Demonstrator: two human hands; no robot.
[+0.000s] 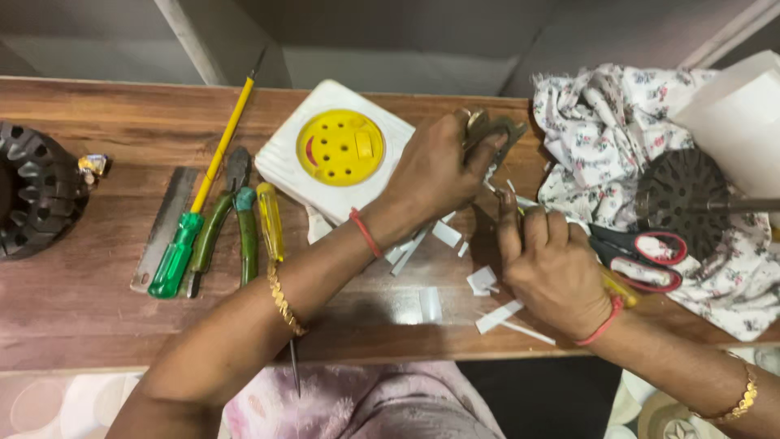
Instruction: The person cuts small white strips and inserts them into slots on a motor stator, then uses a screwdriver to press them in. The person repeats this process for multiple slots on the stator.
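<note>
My left hand (439, 172) is closed around a grey metal tool (491, 130) with flat jaws, held above the wooden workbench (97, 317). My right hand (548, 264) sits just to its right, fingers curled on a thin yellow-handled tool (615, 286) whose tip points up toward the metal tool. Small white paper strips (483, 280) lie scattered under and between both hands. A white square box with a round yellow face (340, 148) rests just left of my left hand.
At the left lie a metal file (165, 228), a green-and-yellow screwdriver (203, 195), green-handled pliers (231, 223) and a short yellow screwdriver (270, 221). A black ribbed part (36, 191) stands far left. Red-handled scissors (646, 258), floral cloth (605, 122) and a dark perforated disc (681, 199) lie right.
</note>
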